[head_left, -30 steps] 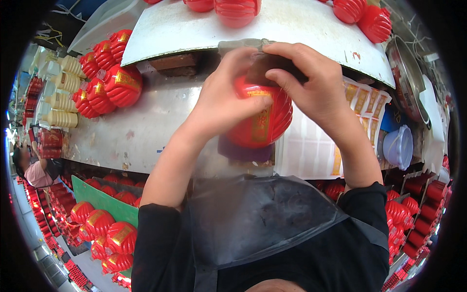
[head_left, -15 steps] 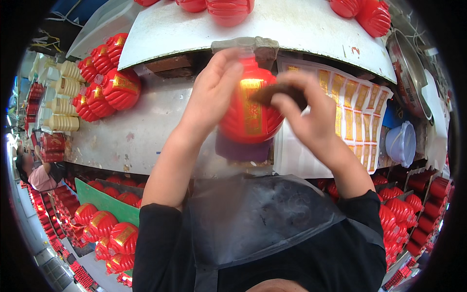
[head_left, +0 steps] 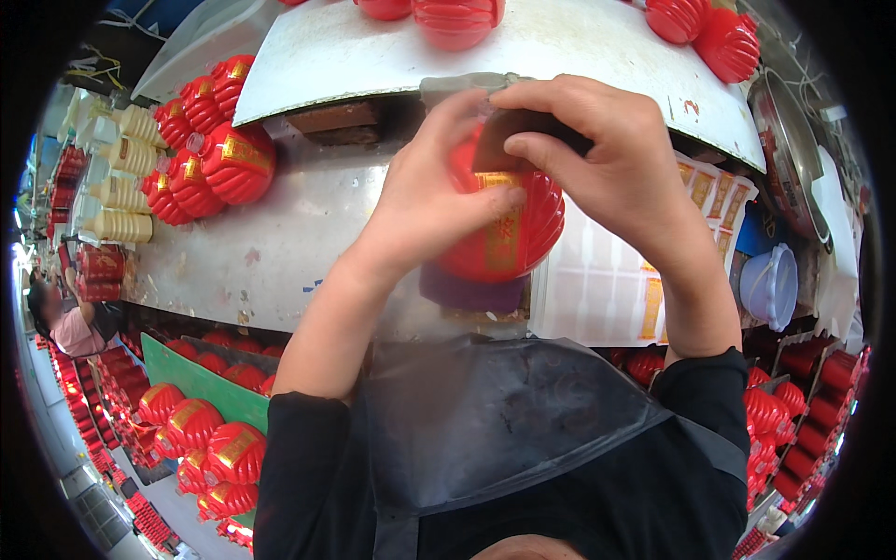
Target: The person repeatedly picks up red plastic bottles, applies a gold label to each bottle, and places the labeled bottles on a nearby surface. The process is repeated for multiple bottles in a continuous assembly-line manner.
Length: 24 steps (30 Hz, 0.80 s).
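Observation:
A red ribbed plastic bottle [head_left: 543, 224] with a gold label [head_left: 504, 238] lies in front of me, its neck end pointing away. My left hand [head_left: 420, 191] wraps round its left side, with the thumb across the label. In my right hand [head_left: 616, 140] is a dark brown, flat scraper-like piece [head_left: 499, 145], gripped between thumb and fingers. Its edge lies over the upper end of the label. Both hands partly hide the bottle's neck. Under the bottle's near end shows a purple pad [head_left: 471, 291].
A sheet of gold labels [head_left: 588, 303] lies to the right, near a lavender bucket [head_left: 770, 285]. Labelled red bottles [head_left: 238, 163] and cream bottles [head_left: 126, 191] stand at left. A raised white board [head_left: 579, 51] carries more red bottles. Far left, another person [head_left: 75, 327] is visible.
My right hand has moved the brown piece up toward the bottle's neck end. My left thumb now crosses the label, and the view has shifted slightly.

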Each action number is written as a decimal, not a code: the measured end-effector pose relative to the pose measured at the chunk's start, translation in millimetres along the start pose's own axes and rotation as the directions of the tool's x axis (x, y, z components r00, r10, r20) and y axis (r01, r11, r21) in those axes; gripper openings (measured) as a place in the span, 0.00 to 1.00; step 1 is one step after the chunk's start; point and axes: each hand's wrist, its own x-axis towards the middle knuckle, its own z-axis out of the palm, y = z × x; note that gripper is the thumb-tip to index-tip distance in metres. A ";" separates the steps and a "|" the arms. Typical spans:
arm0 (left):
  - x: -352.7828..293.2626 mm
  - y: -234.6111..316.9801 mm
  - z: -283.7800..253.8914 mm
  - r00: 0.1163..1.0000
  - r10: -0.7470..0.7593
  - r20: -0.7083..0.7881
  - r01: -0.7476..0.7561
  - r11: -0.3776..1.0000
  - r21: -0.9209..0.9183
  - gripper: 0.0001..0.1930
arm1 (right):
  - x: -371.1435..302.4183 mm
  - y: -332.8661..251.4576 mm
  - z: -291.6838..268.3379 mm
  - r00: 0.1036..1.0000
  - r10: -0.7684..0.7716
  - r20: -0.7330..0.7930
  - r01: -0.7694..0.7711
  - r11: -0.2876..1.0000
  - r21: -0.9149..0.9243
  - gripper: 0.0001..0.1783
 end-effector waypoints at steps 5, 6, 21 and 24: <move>3.6 7.0 -0.5 1.000 -0.019 0.020 0.019 1.000 -0.001 0.36 | -0.8 0.7 3.1 0.999 -0.043 0.009 0.044 0.969 -0.243 0.17; 6.8 6.2 0.0 0.999 -0.036 0.004 0.036 0.999 -0.030 0.33 | -2.4 3.1 2.8 0.998 -0.063 -0.009 0.059 0.968 -0.243 0.17; 15.3 -9.2 -7.8 0.947 -0.240 -0.214 0.120 0.881 -0.458 0.23 | -106.2 -19.5 42.0 0.984 -0.169 -0.045 0.172 0.983 0.060 0.14; 14.0 -9.7 -8.7 0.942 -0.239 -0.237 0.111 0.884 -0.454 0.21 | -87.9 -12.5 33.7 0.974 0.008 -0.226 -0.001 1.000 0.028 0.19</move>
